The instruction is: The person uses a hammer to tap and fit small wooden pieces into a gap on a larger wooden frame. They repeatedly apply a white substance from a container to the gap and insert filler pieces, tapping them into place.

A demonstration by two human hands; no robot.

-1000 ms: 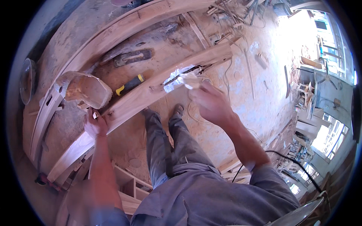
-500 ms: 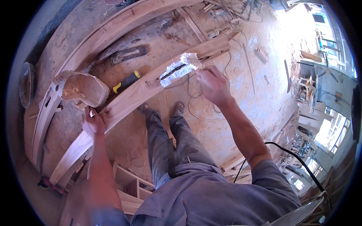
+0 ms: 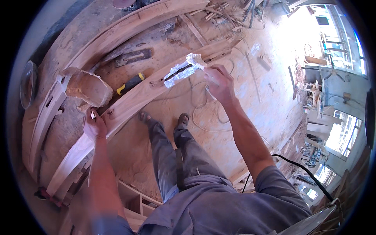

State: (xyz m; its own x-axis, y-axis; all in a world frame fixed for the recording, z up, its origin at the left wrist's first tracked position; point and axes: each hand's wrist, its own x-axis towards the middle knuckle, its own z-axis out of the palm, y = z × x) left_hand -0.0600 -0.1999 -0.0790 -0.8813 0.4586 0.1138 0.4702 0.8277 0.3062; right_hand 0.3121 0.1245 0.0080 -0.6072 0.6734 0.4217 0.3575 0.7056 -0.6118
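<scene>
My left hand [image 3: 95, 126] is closed at the lower edge of a cut-open plastic container [image 3: 74, 84], its inside stained tan. A small white tip shows between the fingers. The container is held tilted above a long curved wooden beam [image 3: 135, 100]. Thick white paste [image 3: 170, 81] rings a dark, narrow slot in the beam's upper face. At the slot's far right end, my right hand [image 3: 220, 84] is closed, palm down, touching a white-smeared lump. What it grips is mostly hidden by the fingers, so its kind cannot be made out.
A yellow and black hand tool [image 3: 131, 84] lies beyond the beam. Another curved beam [image 3: 113, 31] runs farther back, near a dark flat board [image 3: 133, 57]. A pale cord [image 3: 196, 123] loops over the dusty floor. At lower left, a red clamp [image 3: 51, 196] sits by the beam's end.
The view has shifted slightly. My right hand stays by the pasted slot, turned a little, and my left hand still holds the container in about the same place.
</scene>
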